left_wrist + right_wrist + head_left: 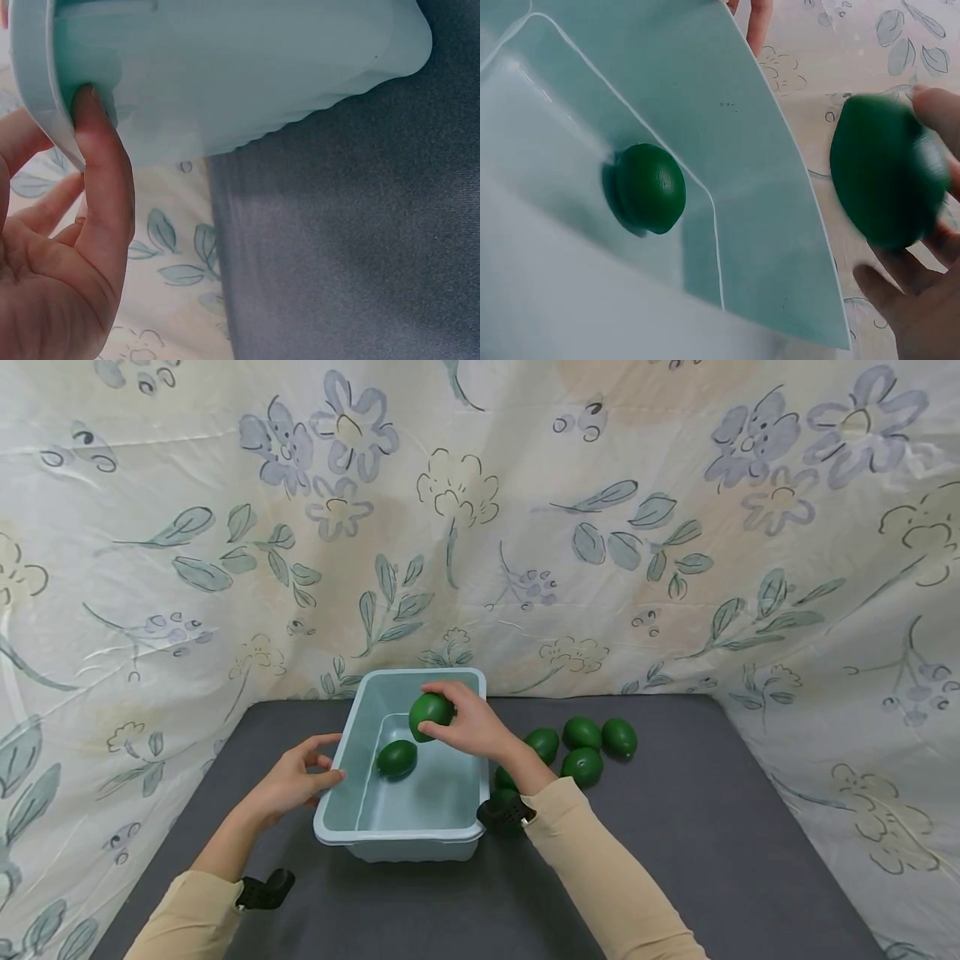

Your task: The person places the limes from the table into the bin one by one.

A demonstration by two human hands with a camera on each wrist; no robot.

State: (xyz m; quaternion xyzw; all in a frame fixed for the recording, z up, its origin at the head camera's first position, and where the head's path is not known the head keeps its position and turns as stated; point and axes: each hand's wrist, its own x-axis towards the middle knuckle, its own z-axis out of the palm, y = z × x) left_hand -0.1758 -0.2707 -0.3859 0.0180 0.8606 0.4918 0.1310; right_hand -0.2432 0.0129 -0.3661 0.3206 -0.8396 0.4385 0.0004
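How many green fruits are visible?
8 fruits: one in the right hand, one inside the bin, six on the table beside it; the right arm may hide more.

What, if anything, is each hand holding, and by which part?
The right hand holds a green fruit by its opposite sides; the left hand holds the pale blue tub by its left rim.

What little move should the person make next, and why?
Probably lower the right hand and release its green fruit into the bin: that fruit is over the opening, another fruit lies inside, and the left hand grips the rim.
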